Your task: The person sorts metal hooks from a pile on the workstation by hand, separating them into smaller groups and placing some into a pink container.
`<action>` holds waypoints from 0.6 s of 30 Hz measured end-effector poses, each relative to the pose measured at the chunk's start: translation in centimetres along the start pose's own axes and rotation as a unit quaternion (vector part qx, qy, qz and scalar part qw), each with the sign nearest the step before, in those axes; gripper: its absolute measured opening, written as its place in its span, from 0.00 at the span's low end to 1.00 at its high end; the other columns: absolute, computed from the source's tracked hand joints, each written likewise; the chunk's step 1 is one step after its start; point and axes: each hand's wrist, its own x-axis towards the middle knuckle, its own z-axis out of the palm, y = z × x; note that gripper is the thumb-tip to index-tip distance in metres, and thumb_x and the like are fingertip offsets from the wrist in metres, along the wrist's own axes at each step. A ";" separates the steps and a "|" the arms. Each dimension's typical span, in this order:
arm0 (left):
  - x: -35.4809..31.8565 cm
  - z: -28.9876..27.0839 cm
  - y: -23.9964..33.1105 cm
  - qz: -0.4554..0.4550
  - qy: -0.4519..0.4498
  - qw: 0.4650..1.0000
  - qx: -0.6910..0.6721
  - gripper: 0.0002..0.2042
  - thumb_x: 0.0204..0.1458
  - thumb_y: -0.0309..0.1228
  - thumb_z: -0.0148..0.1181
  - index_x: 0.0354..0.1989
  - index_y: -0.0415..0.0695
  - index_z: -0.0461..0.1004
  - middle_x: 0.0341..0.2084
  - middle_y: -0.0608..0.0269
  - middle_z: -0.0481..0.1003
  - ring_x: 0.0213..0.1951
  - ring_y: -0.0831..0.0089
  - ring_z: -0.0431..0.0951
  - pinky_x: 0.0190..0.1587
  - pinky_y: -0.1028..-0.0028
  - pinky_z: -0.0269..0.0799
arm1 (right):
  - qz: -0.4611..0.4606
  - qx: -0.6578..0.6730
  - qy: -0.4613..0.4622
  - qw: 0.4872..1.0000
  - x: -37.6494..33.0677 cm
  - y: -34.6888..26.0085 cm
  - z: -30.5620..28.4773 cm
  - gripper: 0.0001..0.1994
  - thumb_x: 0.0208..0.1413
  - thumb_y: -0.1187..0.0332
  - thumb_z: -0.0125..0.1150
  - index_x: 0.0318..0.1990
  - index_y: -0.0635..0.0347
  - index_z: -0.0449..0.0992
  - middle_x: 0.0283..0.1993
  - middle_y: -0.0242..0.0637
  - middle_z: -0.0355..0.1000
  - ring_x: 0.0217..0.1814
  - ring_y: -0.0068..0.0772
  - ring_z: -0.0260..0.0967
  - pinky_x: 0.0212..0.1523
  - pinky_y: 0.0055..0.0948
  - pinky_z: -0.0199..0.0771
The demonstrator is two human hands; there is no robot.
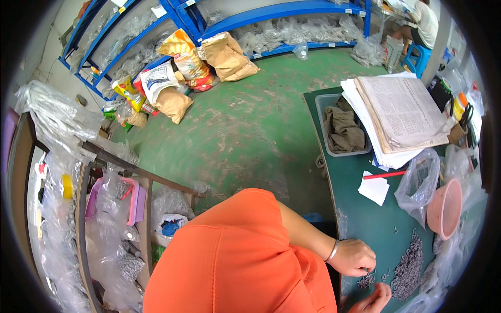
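curling near small gray pieces (366, 281), left hand (356, 257) and right hand (377, 299) (cannot tell whether either grips one), green tabletop (371, 221)

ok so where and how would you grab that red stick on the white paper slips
I'd pinch the red stick near its left end, from above, thumb and finger across its long, thin body. It lies flat over the white paper slips, and that end looks uncovered, while the right end reaches the clear plastic bag.
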 end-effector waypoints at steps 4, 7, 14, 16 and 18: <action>1.4 -0.3 0.6 -0.111 -0.025 0.988 -0.106 0.07 0.46 0.28 0.67 0.29 0.39 0.78 0.26 0.57 0.79 0.28 0.61 0.81 0.31 0.65 0.75 | -0.002 0.064 -0.013 0.998 0.8 -1.8 0.6 0.05 0.62 0.77 0.61 0.41 0.65 0.81 0.39 0.48 0.76 0.41 0.51 0.75 0.43 0.42 0.76; 2.2 -0.2 0.9 -0.170 -0.013 0.965 -0.202 0.08 0.47 0.29 0.67 0.30 0.37 0.78 0.26 0.57 0.81 0.28 0.69 0.82 0.31 0.70 0.77 | 0.003 0.130 -0.015 0.991 1.1 -2.5 0.7 0.04 0.61 0.76 0.64 0.41 0.66 0.79 0.39 0.46 0.75 0.40 0.47 0.74 0.42 0.38 0.76; 3.0 0.7 0.3 -0.222 -0.078 0.917 -0.323 0.04 0.49 0.21 0.65 0.29 0.34 0.76 0.24 0.57 0.80 0.26 0.72 0.82 0.28 0.73 0.78 | -0.006 0.209 -0.002 0.978 0.2 -1.5 1.4 0.09 0.57 0.78 0.68 0.43 0.66 0.76 0.41 0.41 0.74 0.41 0.40 0.72 0.45 0.35 0.75; 3.2 0.0 1.4 -0.234 -0.083 0.907 -0.341 0.03 0.49 0.19 0.64 0.28 0.34 0.76 0.23 0.57 0.80 0.25 0.72 0.82 0.27 0.74 0.78 | -0.020 0.205 -0.005 0.978 0.3 -1.4 1.2 0.08 0.56 0.78 0.68 0.42 0.66 0.77 0.41 0.42 0.74 0.41 0.41 0.73 0.45 0.36 0.75; 3.0 0.0 1.4 -0.239 -0.069 0.911 -0.329 0.03 0.50 0.21 0.63 0.30 0.35 0.76 0.24 0.58 0.80 0.27 0.73 0.82 0.29 0.73 0.77 | 0.008 0.159 -0.010 0.987 0.2 -1.1 0.4 0.07 0.56 0.77 0.67 0.41 0.65 0.77 0.40 0.44 0.74 0.42 0.44 0.73 0.46 0.38 0.75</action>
